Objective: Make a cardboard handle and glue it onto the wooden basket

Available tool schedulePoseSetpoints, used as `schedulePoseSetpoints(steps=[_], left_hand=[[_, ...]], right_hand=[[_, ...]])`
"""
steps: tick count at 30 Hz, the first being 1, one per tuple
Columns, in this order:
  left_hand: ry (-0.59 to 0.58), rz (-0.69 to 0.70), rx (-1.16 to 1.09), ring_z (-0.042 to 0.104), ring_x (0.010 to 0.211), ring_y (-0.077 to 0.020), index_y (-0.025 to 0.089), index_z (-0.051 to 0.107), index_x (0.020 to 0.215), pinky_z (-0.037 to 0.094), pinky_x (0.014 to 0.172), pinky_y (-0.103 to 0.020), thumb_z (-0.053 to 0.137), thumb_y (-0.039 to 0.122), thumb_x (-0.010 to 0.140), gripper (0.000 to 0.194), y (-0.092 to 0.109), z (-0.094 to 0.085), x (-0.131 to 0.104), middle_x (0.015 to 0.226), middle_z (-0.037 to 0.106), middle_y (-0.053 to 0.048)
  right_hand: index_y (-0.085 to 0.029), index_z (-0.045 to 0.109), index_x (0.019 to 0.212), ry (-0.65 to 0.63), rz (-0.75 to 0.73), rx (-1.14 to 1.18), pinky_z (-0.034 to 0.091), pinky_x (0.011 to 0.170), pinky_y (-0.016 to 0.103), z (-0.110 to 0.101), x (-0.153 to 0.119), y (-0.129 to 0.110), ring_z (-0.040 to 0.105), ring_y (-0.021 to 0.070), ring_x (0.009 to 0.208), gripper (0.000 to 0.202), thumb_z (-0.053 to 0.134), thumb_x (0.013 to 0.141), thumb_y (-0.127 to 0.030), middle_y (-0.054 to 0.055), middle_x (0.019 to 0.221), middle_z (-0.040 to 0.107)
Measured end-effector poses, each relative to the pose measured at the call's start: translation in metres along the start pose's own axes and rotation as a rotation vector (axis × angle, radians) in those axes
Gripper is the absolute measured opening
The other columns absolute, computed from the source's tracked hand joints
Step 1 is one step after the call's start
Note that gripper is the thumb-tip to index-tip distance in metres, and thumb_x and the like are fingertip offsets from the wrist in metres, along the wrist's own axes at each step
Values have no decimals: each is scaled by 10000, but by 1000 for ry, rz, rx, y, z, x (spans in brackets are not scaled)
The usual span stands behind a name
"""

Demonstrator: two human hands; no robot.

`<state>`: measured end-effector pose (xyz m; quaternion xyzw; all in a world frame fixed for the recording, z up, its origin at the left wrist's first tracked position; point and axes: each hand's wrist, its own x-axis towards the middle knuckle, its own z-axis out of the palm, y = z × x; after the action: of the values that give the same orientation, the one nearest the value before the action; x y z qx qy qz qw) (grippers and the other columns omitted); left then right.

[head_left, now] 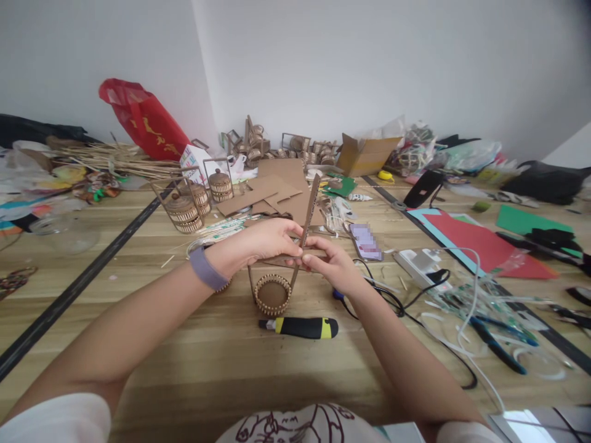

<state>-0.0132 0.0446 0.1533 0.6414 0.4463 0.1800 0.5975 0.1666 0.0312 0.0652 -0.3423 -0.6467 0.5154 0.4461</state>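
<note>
A small round basket with a beaded-looking rim and brown base stands on the table, its thin brown handle rising toward my hands. My left hand is closed at the top of this handle, its fingertips pinching a brown cardboard strip that sticks up at a tilt. From the other side, my right hand pinches the handle's crossbar close to the left fingertips. The exact joint between strip and handle is hidden by the fingers. Just in front of the basket lies a black and yellow utility knife.
Finished-looking lidded baskets stand left. Behind my hands are cardboard sheets and an open carton. To the right lie a phone, a white power strip, tangled cables, blue-handled pliers and red paper.
</note>
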Motion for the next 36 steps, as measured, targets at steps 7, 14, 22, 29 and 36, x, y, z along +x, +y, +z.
schedulePoseSetpoints(steps=[7,14,22,29,36], left_hand=[[-1,9,-38,601,492,-98,158,575,955,437,540,-209,624,21,726,271,-4,-3,0,526,623,70],[-13,31,-26,597,482,-89,158,558,1001,441,543,-210,644,32,736,306,-3,-2,-1,553,652,63],[-18,39,-43,621,531,-107,156,544,988,461,566,-218,641,14,727,313,-4,-4,-6,560,664,41],[3,-6,-80,656,563,-122,150,507,1010,488,604,-238,617,-5,747,324,-1,-2,-9,556,665,40],[6,35,-89,619,526,-90,166,509,946,482,573,-218,617,-16,744,293,-9,-2,-9,566,669,49]], right_hand=[[-226,619,1079,31,-5,-70,532,764,305,5,-3,-11,657,175,905,390,750,772,-427,55,1114,657],[-200,565,731,194,122,-192,356,538,237,1,-5,-25,451,101,569,376,676,798,-553,-44,627,531],[-164,598,637,-45,426,95,273,404,190,1,0,-40,433,52,465,405,805,636,-513,-34,592,577],[-145,645,663,-76,560,171,289,353,160,2,6,-47,449,33,402,357,858,596,-424,-47,552,585],[-144,640,640,-87,562,254,317,352,148,3,5,-41,440,34,416,338,873,605,-387,-47,535,566]])
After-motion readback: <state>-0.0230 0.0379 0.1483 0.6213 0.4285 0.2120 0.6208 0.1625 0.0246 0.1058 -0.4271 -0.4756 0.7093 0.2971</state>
